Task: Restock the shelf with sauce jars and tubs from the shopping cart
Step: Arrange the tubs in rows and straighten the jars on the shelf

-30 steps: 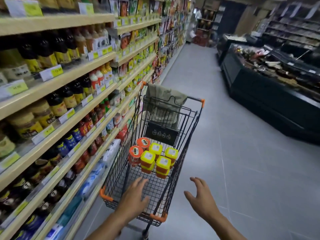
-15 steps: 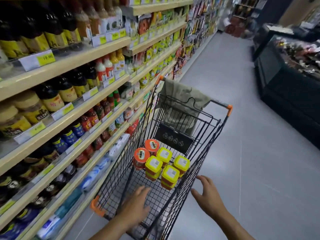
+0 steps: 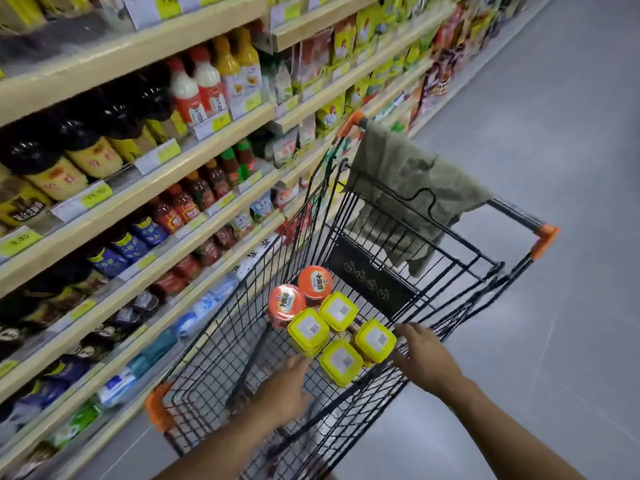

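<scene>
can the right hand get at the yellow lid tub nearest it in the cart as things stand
Probably yes: the right hand is open, right beside the nearest yellow-lid tub, with nothing between them and the cart open on top.

Tubs (image 3: 308, 329) and jars (image 3: 315, 281) in cart (image 3: 221, 344)

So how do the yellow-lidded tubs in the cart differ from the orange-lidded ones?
The yellow-lidded tubs have squarish lids with rounded corners; the orange-lidded jars have round ones. There are four yellow and two orange. The yellow ones sit nearer the hands, the orange ones farther into the cart. All stand upright together, each lid labelled.
</scene>
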